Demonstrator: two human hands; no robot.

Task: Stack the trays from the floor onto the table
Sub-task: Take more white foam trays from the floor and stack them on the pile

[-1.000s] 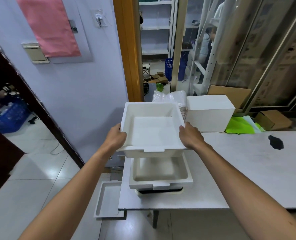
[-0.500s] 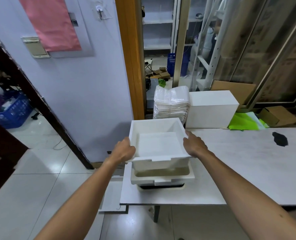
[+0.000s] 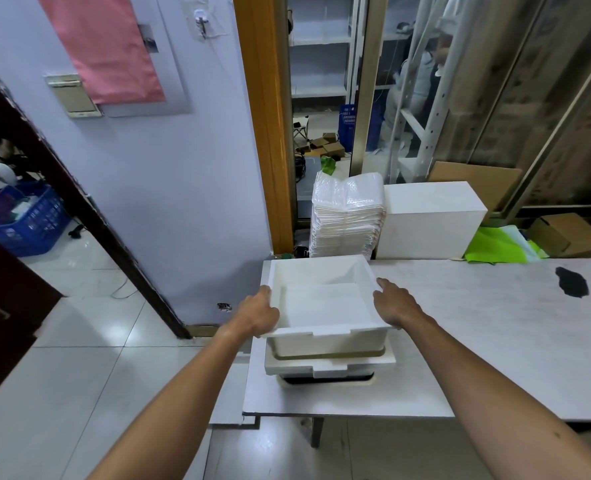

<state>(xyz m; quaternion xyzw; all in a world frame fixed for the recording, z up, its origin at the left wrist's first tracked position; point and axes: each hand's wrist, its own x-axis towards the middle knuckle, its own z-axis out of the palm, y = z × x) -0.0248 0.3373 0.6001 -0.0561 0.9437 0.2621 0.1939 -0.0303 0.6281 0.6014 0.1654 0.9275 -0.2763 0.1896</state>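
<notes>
A white foam tray [image 3: 325,303] sits nested into a second white foam tray [image 3: 328,367] at the left end of the table [image 3: 495,341]. Under those two lies a third, cream-rimmed tray [image 3: 325,381] with a dark inside. My left hand [image 3: 257,315] grips the top tray's left rim. Along the tray's right rim my right hand [image 3: 396,303] holds on, fingers over the edge. Another white tray [image 3: 226,396] lies on the floor by the table's left edge, partly hidden by the tabletop and my left arm.
A wrapped stack of white sheets [image 3: 346,216] and a white foam box [image 3: 429,220] stand behind the table. Green bags [image 3: 498,245] and cardboard boxes [image 3: 564,233] lie at the back right. A dark stain [image 3: 571,281] marks the tabletop. A blue crate [image 3: 24,220] sits far left.
Both hands have lowered the top tray from above the stack down into the tray beneath it. My view has tilted downward a little.
</notes>
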